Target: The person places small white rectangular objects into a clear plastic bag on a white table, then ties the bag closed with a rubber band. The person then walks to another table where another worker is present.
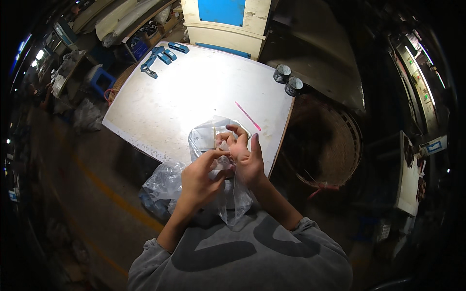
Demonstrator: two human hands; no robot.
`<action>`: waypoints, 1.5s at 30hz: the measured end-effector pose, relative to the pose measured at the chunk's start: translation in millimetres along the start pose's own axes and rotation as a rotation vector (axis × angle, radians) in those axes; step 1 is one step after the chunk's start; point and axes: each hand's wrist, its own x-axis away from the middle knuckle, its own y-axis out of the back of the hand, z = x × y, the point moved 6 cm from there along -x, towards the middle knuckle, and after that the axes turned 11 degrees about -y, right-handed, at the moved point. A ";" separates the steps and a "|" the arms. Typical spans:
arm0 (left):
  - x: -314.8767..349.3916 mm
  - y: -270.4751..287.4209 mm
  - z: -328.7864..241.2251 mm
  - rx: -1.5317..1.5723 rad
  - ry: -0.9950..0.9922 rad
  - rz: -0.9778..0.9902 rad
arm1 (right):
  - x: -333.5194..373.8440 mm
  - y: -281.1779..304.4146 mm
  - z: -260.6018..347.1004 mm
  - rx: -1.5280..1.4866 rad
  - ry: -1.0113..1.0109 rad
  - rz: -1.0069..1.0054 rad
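My left hand (198, 178) is closed, its thumb and fingers pinching crumpled clear plastic against the right palm. My right hand (246, 157) is turned palm up, with the thumb stretched out and the fingers apart and partly bent. Its fingers touch the clear plastic bag (232, 196), which hangs below both hands over the table's near edge. Under and beyond the fingers lies a flat clear packet (201, 137) on the white table (165, 106). Whether a small item sits between the hands is hidden.
A pink stick (248, 116) lies right of the packet. Several blue parts (162, 56) sit at the far left corner, two dark cylinders (288, 80) at the right corner. More crumpled plastic (165, 180) bulges at the near left edge. A wicker basket (347, 160) stands right.
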 end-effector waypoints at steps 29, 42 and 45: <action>13.2 5.4 7.8 0.106 0.128 0.134 | 45.2 -6.6 33.8 1.113 0.371 -0.380; 1.9 -1.0 7.5 0.143 0.234 0.290 | 43.6 5.9 11.2 0.714 0.146 -0.462; -0.6 -0.6 9.5 0.141 0.256 0.322 | 44.7 2.9 16.4 0.878 0.198 -0.435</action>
